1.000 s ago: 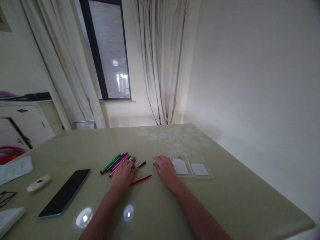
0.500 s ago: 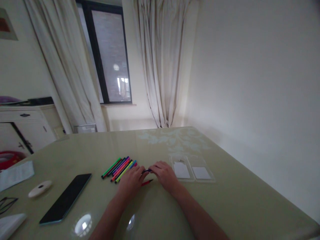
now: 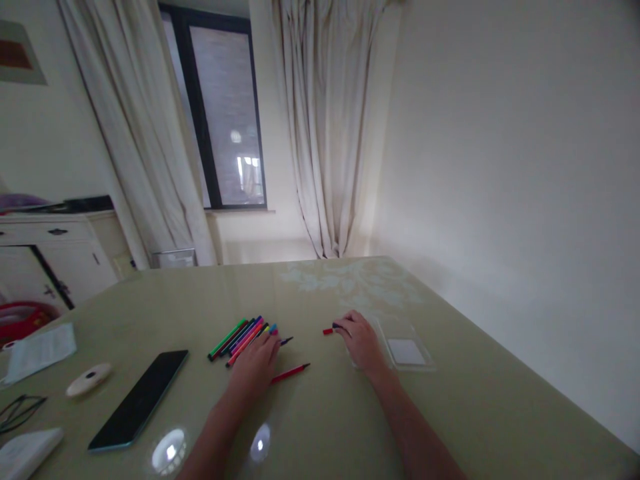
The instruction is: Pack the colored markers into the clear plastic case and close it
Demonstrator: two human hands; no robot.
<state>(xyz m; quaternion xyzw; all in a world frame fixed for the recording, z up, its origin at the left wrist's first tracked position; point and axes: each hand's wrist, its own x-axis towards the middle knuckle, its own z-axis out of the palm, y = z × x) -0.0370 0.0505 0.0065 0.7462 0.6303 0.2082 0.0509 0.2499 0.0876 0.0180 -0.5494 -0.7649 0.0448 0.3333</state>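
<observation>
My left hand (image 3: 255,363) is closed around a dark marker (image 3: 287,341), whose bare tip sticks out to the right. An uncapped red marker (image 3: 293,374) lies on the table just below that hand. Beyond it is a row of coloured markers (image 3: 237,339), partly covered by my fingers. My right hand (image 3: 359,340) pinches a small dark cap (image 3: 337,325) and hovers over or rests on the left part of a clear plastic case. Close to its fingertips a red cap (image 3: 327,331) shows on the table.
The clear case (image 3: 420,367) holds a white card (image 3: 405,351) in its right part. Left on the table (image 3: 320,433) are a dark tablet or phone (image 3: 140,400), a white oval object (image 3: 89,380), glasses (image 3: 23,410) and a pale cloth or paper (image 3: 43,353). A wall borders the right side.
My hands, earlier together at the dark marker, have parted. The cap has come off and moved right with my right hand; the marker has moved slightly left with my left.
</observation>
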